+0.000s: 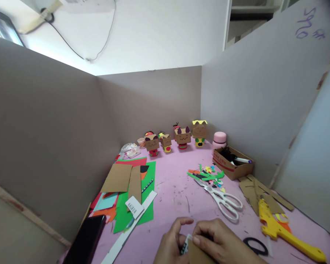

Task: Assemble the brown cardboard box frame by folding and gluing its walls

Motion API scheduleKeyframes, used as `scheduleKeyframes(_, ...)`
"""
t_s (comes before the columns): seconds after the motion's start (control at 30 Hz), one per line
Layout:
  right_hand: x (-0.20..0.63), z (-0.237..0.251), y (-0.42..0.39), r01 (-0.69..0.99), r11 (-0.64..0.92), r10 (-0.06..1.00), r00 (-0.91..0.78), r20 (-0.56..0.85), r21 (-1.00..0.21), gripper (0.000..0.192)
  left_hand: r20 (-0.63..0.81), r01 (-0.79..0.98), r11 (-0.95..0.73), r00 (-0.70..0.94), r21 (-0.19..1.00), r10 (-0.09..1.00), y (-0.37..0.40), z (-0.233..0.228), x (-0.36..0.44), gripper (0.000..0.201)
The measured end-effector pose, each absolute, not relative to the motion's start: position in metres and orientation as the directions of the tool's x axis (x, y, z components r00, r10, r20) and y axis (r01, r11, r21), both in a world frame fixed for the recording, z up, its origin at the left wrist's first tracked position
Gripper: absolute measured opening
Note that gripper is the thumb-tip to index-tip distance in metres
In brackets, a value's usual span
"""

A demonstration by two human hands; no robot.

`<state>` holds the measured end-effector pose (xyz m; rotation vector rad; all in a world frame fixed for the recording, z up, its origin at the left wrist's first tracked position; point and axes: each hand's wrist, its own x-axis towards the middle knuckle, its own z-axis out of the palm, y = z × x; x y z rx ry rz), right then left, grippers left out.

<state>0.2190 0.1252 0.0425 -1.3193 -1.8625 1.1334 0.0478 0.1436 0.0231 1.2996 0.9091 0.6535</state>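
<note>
At the bottom of the head view, my left hand [172, 240] is closed around a small white piece with dark marks [185, 246] and the edge of a brown piece of cardboard [199, 255]. Its index finger curls out above them. Pressed against the cardboard's top edge, the thumb and fingers of my right hand [218, 238] pinch it where it meets the white piece. The lower part of the cardboard runs out of view. White-handled scissors [221, 200] lie beyond my right hand, beside colourful paper scraps [206, 175].
A yellow glue gun [284, 234] and black-handled scissors [255, 246] lie at right, near a cardboard box [233, 163] and a pink bottle [219, 141]. Coloured sheets [151, 172], a white strip [126, 234] and a phone [85, 240] lie left. Several cardboard-headed figures [183, 136] stand behind.
</note>
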Motion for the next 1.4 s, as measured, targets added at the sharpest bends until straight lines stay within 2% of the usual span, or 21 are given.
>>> scheduleKeyframes(0.43, 0.231, 0.035, 0.12, 0.395, 0.127, 0.946, -0.323, -0.009, -0.91, 0.034, -0.155, -0.069, 0.209, 0.46, 0.975, 0.874, 0.148, 0.032, 0.042, 0.055)
scheduleKeyframes(0.53, 0.231, 0.036, 0.119, 0.356, 0.102, 0.949, -0.314, -0.016, -0.929, 0.04, -0.17, -0.122, 0.253, 0.467, 0.96, 0.868, 0.147, 0.032, 0.039, 0.049)
scheduleKeyframes(0.6, 0.231, 0.037, 0.119, 0.338, 0.083, 0.952, -0.304, -0.025, -0.937, 0.044, -0.183, -0.143, 0.281, 0.475, 0.949, 0.86, 0.146, 0.035, 0.038, 0.037)
scheduleKeyframes(0.73, 0.231, 0.035, 0.12, 0.318, 0.062, 0.963, -0.267, -0.027, -0.946, 0.052, -0.185, -0.134, 0.272, 0.454, 0.953, 0.872, 0.142, 0.043, 0.039, 0.026)
scheduleKeyframes(0.9, 0.233, 0.03, 0.116, 0.183, 0.001, 0.967, -0.252, -0.046, -0.983, 0.058, -0.249, -0.178, 0.35, 0.426, 0.92, 0.87, 0.147, 0.044, 0.038, 0.04)
scheduleKeyframes(1.0, 0.232, 0.031, 0.11, 0.073, -0.052, 0.962, -0.266, -0.07, -0.996, 0.059, -0.298, -0.164, 0.387, 0.398, 0.907, 0.868, 0.152, 0.039, 0.036, 0.04)
scheduleKeyframes(1.17, 0.228, 0.031, 0.106, 0.034, -0.081, 0.963, -0.253, -0.087, -0.996, 0.059, -0.325, -0.154, 0.403, 0.371, 0.902, 0.87, 0.153, 0.031, 0.035, 0.033)
scheduleKeyframes(1.33, 0.226, 0.023, 0.109, 0.02, -0.048, 0.971, -0.233, -0.051, -0.999, 0.056, -0.3, -0.158, 0.393, 0.416, 0.906, 0.858, 0.149, 0.032, 0.035, 0.027)
scheduleKeyframes(1.4, 0.225, 0.021, 0.109, 0.038, -0.03, 0.983, -0.181, -0.036, -0.999, 0.056, -0.25, -0.139, 0.328, 0.399, 0.934, 0.882, 0.147, 0.031, 0.035, 0.025)
